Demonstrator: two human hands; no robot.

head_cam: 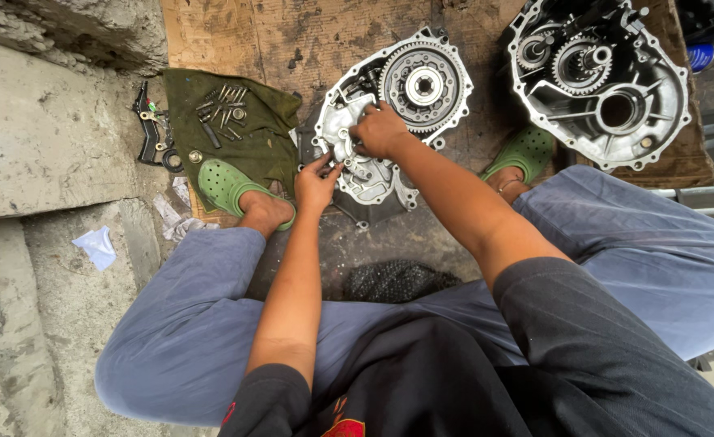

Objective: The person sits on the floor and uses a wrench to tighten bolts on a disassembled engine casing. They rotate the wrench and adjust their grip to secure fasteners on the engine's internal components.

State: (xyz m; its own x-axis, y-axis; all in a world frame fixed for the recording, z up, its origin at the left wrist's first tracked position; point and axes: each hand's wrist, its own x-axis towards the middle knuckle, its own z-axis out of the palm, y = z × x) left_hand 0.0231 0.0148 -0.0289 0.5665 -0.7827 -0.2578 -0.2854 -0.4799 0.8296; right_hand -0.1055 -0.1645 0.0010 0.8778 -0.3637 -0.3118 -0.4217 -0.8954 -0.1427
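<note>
A silver gearbox housing half (365,174) with a large toothed gear (423,83) lies on the ground between my feet. My right hand (380,129) rests on the housing's middle, fingers curled onto a metal part. Pinching something small at the housing's lower left edge is my left hand (315,182); what it grips is too small to tell.
A second, larger gearbox casing (600,81) sits at the upper right on cardboard. A green cloth (211,121) with several bolts lies at left, a black tool (148,129) beside it. Green clogs (223,186) are on my feet. Concrete steps (41,137) rise at left.
</note>
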